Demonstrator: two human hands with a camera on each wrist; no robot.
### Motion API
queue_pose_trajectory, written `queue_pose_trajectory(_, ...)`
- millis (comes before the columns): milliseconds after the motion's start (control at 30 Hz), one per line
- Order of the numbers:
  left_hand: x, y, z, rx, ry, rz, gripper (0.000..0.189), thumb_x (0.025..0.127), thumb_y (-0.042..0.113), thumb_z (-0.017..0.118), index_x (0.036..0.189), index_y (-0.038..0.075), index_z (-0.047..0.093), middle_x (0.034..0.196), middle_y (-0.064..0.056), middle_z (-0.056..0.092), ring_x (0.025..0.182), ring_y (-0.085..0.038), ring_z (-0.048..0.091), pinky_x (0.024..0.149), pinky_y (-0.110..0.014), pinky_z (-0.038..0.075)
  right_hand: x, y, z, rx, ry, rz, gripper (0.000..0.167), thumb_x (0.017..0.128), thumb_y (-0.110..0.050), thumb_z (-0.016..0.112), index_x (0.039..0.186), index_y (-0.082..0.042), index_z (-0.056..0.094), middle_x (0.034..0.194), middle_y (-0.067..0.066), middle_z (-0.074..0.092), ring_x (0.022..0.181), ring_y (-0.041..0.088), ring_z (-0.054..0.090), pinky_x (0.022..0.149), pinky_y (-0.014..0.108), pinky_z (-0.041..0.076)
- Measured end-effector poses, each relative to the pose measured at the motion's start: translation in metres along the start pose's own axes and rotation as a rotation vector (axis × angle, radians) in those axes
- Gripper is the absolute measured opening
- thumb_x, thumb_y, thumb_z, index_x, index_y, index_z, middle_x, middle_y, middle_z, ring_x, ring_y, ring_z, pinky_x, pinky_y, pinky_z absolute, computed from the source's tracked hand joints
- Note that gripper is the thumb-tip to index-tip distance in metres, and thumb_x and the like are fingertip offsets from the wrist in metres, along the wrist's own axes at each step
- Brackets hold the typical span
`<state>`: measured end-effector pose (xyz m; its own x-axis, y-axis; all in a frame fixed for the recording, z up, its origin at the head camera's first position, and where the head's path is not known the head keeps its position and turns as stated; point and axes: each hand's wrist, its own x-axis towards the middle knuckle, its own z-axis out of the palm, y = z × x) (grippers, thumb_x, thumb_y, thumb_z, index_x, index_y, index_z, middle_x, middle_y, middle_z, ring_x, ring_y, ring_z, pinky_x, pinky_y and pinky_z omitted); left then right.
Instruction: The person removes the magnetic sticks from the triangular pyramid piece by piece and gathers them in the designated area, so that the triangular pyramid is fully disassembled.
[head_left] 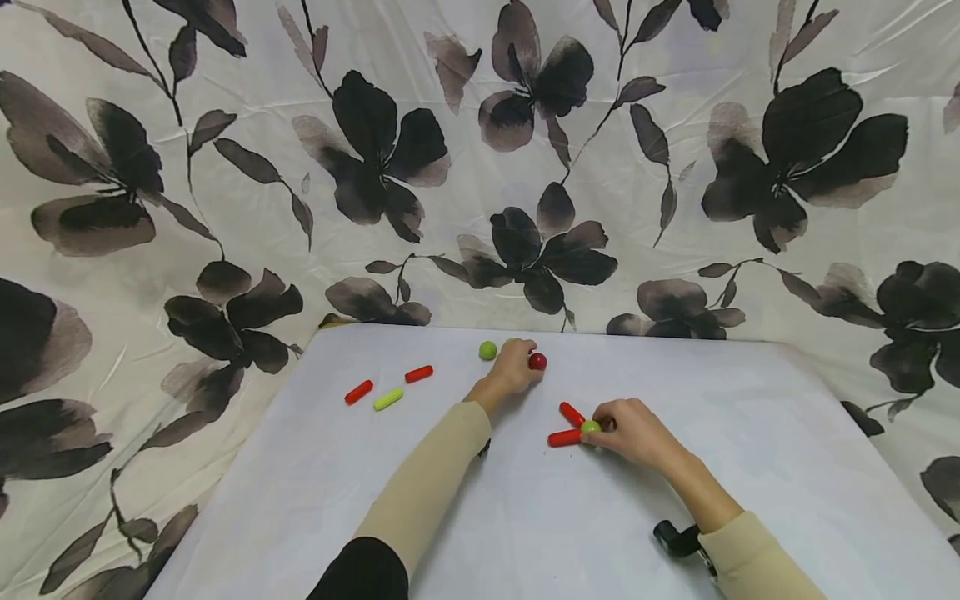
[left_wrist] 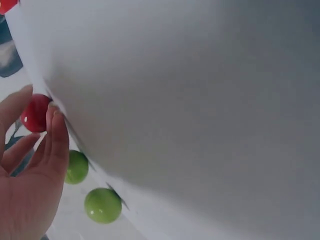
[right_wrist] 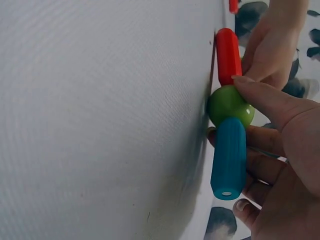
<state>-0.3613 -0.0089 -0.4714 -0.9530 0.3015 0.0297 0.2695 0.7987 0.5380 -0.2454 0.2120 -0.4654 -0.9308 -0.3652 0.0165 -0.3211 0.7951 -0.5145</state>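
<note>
Far up the table, my left hand point(head_left: 510, 371) holds a glossy red ball point(left_wrist: 35, 114) between thumb and fingertips. Two green balls point(left_wrist: 103, 205) rest close by it. Nearer and to the right, my right hand point(head_left: 637, 429) pinches another green ball point(right_wrist: 230, 104) with thumb and finger. Joined to that ball are a red rod point(right_wrist: 228, 56) and a blue rod point(right_wrist: 228, 162) with a hole in its end. The head view shows two red rods point(head_left: 564, 437) meeting at this ball; there the blue rod is hidden by the hand.
On the left of the white table point(head_left: 300, 500) lie two loose red rods point(head_left: 358, 392) and a yellow-green rod point(head_left: 388, 398). A floral cloth point(head_left: 450, 192) hangs behind the table's back edge. Dark wrist gear point(head_left: 677, 540) shows at the right cuff.
</note>
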Motion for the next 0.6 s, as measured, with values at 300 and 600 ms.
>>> queue_pose_trajectory(300, -0.031, -0.005, -0.010, 0.080, -0.037, 0.121, 0.059, 0.091, 0.014, 0.079, 0.141, -0.005, 0.053, 0.136, -0.020, 0.055, 0.126, -0.030, 0.056, 0.109, -0.038, 0.044, 0.002, 0.006, -0.002, 0.040, -0.032, -0.068, 0.025, 0.087, -0.022, 0.083, 0.102, -0.002, 0.078, 0.091, 0.000, 0.072, 0.078, 0.014, 0.055, 0.070, 0.030, 0.046)
queue_pose_trajectory(600, -0.063, 0.004, -0.006, -0.014, -0.313, 0.303, 0.039, 0.092, 0.015, 0.078, 0.127, 0.002, 0.067, 0.116, -0.007, 0.068, 0.095, -0.013, 0.059, 0.087, -0.023, 0.048, 0.001, 0.015, -0.005, 0.092, -0.050, -0.117, 0.025, 0.088, -0.024, 0.082, 0.104, -0.005, 0.078, 0.093, -0.002, 0.073, 0.082, 0.014, 0.057, 0.071, 0.029, 0.046)
